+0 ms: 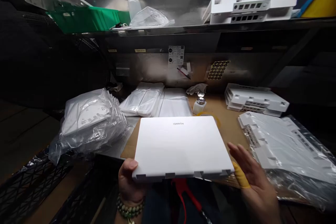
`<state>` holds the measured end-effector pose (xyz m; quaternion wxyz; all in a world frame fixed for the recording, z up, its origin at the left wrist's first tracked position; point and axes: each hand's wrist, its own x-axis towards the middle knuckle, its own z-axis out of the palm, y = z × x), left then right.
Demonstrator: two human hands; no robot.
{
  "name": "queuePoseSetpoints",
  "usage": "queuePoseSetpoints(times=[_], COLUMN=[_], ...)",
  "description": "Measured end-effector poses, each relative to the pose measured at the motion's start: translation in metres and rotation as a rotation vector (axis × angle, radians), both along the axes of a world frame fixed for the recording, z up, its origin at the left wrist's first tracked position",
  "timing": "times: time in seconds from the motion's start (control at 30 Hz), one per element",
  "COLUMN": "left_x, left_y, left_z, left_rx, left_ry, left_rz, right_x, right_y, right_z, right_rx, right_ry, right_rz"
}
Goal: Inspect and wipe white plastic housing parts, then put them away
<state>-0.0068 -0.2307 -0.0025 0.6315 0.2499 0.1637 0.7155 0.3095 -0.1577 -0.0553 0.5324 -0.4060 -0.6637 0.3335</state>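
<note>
A white plastic router cover [181,147] marked HUAWEI is held over the front of the bench, its lettering upside down to me. My left hand [131,180] grips its near left corner, thumb on top and the other fingers hidden beneath. At the near right corner is my right hand [253,182], open, with fingers stretched out and a yellow cover on the thumb. That thumb is against or very close to the cover's edge; I cannot tell which. Below the cover, red-handled pliers [186,194] show in part.
Bagged white covers [90,119] are piled at left, flat plastic bags [144,99] behind. A pump bottle [200,103] stands near a yellow tape roll [216,119]. More white covers [257,99] and a bagged stack [286,143] lie right. Overhead runs a shelf [183,29] with a green bin [89,19].
</note>
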Motion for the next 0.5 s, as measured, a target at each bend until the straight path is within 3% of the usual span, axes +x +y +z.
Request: queuePoseSetpoints(times=[0.07,0.13,0.3,0.5], left_x=[0.001,0.0,-0.004,-0.005], left_y=[-0.001,-0.003,-0.007,-0.008], left_z=[-0.003,-0.006,-0.01,-0.012], left_rx=[0.061,0.07,0.084,-0.016], left_ry=[-0.05,-0.081,-0.092,-0.057], left_rz=[-0.043,-0.076,-0.136,-0.107], right_x=[0.003,0.005,0.005,0.003], right_y=[-0.007,-0.016,-0.031,-0.032], right_z=[-0.009,-0.018,-0.03,-0.021], right_rx=[-0.189,-0.275,-0.358,-0.354], right_ry=[0.037,0.063,0.156,0.178], right_rz=[0.015,0.036,0.041,0.022])
